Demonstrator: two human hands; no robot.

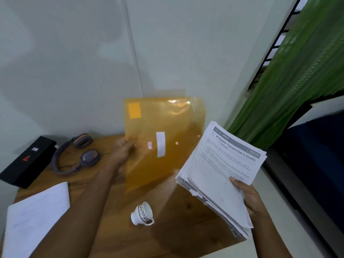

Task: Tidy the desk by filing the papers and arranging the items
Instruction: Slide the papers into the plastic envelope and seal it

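Left hand (pixel 122 148) grips the amber folder (pixel 160 138) upright over the tabletop (pixel 115 229), right hand (pixel 249 197) clutches the paper stack (pixel 221 175) beside it. Nothing filed yet; loose sheets (pixel 37 218), cup (pixel 142 213) and headphones (pixel 78 155) await arranging.

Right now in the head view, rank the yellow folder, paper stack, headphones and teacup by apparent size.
Largest, unranked: yellow folder and paper stack. They look alike, and the stack is held nearer the camera.
Next: headphones.
Smallest: teacup, lying on its side.
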